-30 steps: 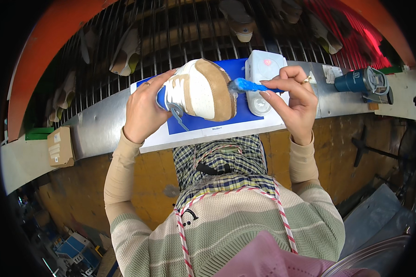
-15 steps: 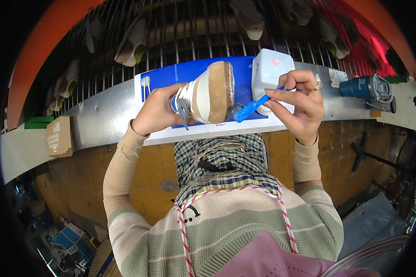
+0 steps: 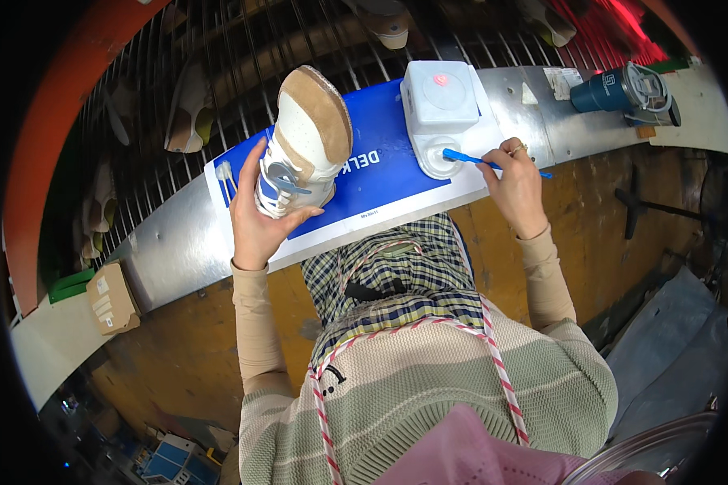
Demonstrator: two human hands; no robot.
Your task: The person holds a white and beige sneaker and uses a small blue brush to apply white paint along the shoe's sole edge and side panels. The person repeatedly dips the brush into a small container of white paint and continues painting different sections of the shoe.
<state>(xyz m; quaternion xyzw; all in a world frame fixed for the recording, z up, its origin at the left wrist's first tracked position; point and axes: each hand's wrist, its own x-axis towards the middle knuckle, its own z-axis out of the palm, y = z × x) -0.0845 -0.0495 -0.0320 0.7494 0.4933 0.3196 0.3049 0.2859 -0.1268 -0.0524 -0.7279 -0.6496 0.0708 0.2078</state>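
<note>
Shoe (image 3: 306, 145) gripped in left hand (image 3: 260, 218), brush (image 3: 481, 161) in right hand (image 3: 516, 182)

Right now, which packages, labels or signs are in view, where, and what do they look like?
Cardboard box: far left on the bench edge, small, brown, with a white sticker.
Blue mat: on the metal bench under the shoe, blue with white lettering and a white border.
White sticker: on the bench beside the dark blue cup, small and rectangular.

— What runs behind the metal workbench (image 3: 170, 250)?
— A dark wire rack (image 3: 218, 48), shoes resting on it, framed by a curved orange rail (image 3: 52, 121).
— And below the bench?
— A wooden front panel (image 3: 178, 356); grey sheeting (image 3: 663, 339) covers the floor to its right.
</note>
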